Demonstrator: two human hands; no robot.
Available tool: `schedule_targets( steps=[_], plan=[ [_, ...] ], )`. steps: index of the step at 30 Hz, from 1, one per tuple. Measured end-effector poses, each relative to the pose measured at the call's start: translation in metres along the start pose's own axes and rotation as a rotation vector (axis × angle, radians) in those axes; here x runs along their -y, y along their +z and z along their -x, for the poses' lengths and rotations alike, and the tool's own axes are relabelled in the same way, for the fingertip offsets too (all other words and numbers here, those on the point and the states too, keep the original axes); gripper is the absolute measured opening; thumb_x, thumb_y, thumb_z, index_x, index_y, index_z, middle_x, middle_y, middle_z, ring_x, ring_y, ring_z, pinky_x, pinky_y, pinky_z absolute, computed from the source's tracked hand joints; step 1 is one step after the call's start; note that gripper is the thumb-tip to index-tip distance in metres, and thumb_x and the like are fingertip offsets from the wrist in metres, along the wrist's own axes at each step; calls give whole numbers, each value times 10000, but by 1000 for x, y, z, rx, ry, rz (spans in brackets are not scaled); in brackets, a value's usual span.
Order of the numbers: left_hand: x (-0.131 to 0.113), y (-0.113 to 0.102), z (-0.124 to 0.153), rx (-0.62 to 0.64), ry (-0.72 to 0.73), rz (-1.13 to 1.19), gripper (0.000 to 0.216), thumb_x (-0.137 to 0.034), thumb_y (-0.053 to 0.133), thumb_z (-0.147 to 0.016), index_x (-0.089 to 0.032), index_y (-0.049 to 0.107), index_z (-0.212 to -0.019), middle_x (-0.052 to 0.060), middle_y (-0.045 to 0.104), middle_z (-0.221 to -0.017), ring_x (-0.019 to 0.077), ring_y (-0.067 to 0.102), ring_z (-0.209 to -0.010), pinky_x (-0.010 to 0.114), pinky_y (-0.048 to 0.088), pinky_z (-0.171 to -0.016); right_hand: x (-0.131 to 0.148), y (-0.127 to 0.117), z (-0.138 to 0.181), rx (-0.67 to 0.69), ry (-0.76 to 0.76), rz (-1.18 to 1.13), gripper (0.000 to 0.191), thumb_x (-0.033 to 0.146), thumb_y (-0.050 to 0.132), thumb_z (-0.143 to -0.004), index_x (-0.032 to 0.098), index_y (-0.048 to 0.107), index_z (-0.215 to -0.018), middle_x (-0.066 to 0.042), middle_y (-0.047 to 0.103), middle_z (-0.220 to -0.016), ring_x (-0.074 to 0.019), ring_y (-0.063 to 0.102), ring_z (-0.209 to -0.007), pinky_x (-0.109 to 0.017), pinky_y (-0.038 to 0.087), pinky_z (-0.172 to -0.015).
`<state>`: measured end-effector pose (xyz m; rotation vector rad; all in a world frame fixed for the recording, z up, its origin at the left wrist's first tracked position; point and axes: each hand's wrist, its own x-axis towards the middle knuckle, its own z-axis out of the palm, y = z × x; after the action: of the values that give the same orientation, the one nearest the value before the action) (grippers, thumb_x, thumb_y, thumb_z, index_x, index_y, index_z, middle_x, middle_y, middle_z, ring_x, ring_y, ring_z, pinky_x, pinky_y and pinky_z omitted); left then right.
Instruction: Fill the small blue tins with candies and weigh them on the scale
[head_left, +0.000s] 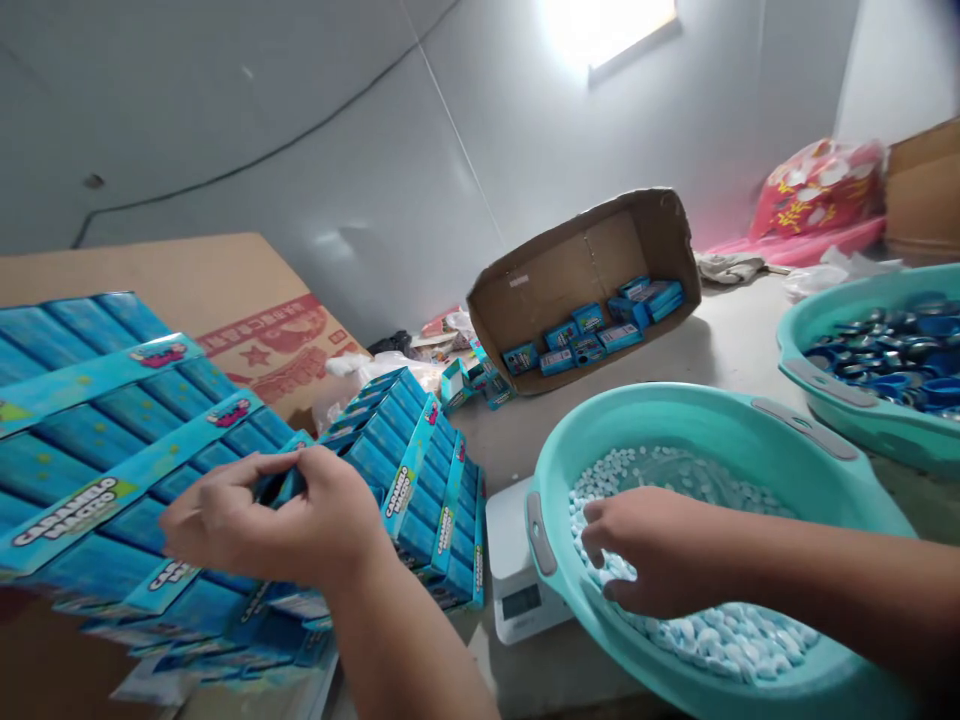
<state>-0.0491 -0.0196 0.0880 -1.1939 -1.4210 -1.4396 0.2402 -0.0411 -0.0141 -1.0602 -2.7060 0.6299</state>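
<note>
My left hand [285, 520] is closed, its fingers curled round a small dark-blue container [281, 487] that they mostly hide. It is in front of stacked blue "Caramelo Macizo" display boxes [82, 440]. Over a turquoise basin [637, 400], my right hand [652, 550] reaches down with thumb and fingers apart, just above or touching small white candies [739, 640]. No candy can be made out between those fingers. Under the basin's left side sits a white digital scale [517, 570].
A second turquoise basin [832, 390] at right holds shiny dark-blue tins or lids. Behind, a tipped cardboard box [547, 265] contains several small blue boxes [589, 345]. More display boxes [427, 480] stand beside my left hand. A large carton [202, 270] and a red bag [821, 190] are at the back.
</note>
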Motion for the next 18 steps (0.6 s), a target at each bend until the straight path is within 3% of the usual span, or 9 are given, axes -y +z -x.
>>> schedule_targets(
  steps=[2,6,12,18],
  plan=[
    [0,3,-1,-154,65,-97,139,-124,585,-734,-233,520,-790,125,609,-951,400,589,-1076,613,424,-963,1,0,-1,18,-2,9,252,337,617,-754,236,737,-951,-63,710,-985,-250,674,-759,-321,329,-596],
    [2,9,3,-85,166,-89,188,-196,641,-816,-167,728,-980,161,720,-1011,410,653,-1090,596,476,-950,3,-5,-2,70,12,42,330,214,578,-722,250,742,-1007,-65,711,-1024,-237,662,-762,-307,293,-573],
    [3,11,9,-104,211,-106,261,-326,635,-886,-169,759,-1053,158,750,-1014,384,669,-1108,576,463,-991,7,-11,1,79,-103,72,238,185,570,-735,203,729,-912,-66,700,-929,-207,623,-730,-306,220,-528],
    [12,9,3,-60,238,-73,304,-282,646,-777,-76,757,-972,177,742,-910,420,695,-1000,607,521,-906,13,-12,5,44,-391,-18,212,151,568,-772,201,733,-894,-26,695,-876,-149,565,-707,-290,264,-539]
  ],
)
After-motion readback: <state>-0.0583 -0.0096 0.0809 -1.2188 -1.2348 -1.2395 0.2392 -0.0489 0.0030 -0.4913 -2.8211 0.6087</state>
